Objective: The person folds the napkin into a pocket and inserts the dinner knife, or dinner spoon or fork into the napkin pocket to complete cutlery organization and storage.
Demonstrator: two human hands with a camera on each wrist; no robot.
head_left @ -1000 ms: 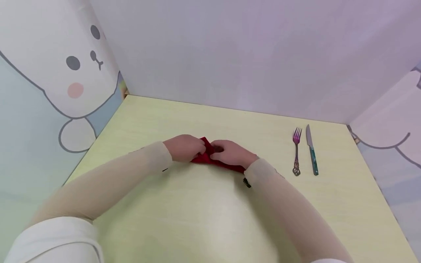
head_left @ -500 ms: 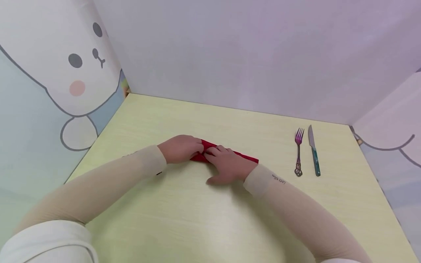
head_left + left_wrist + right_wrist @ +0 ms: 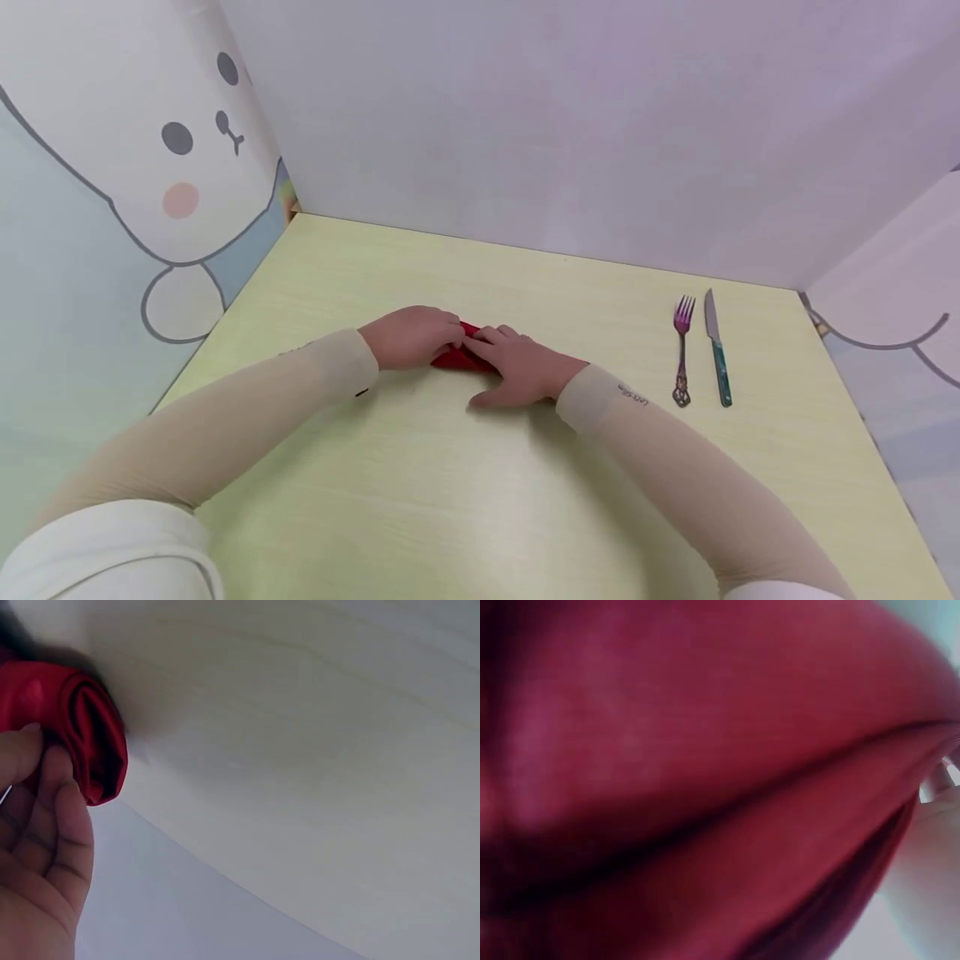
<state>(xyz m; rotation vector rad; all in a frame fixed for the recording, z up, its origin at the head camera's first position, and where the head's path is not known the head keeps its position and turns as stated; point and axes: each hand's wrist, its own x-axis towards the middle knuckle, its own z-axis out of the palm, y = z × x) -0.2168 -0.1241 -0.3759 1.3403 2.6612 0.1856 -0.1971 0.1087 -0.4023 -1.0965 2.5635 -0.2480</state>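
A folded red cloth napkin (image 3: 459,360) with a satin sheen lies at the middle of the table, mostly covered by both hands. My left hand (image 3: 412,337) pinches its left end between thumb and fingers. In the left wrist view, the napkin (image 3: 45,694) shows a rolled end of several layers beside the curled left fingers (image 3: 71,855). Over the napkin's right part my right hand (image 3: 525,368) lies with fingers stretched toward the left hand. Its thumb points out to the near side. Close up, the napkin (image 3: 705,735) fills most of the right wrist view, with a long crease.
To the right on the pale wooden table (image 3: 420,483) lie a purple-tined fork (image 3: 682,350) and a knife (image 3: 717,350) with a teal handle, side by side. Behind stands a plain whitish wall (image 3: 525,125); a printed bear panel (image 3: 187,167) borders the left side.
My right hand has gone from curled fingers gripping the napkin to lying stretched across it, thumb spread. The raised red fold between the hands now lies lower. My left hand keeps its pinch.
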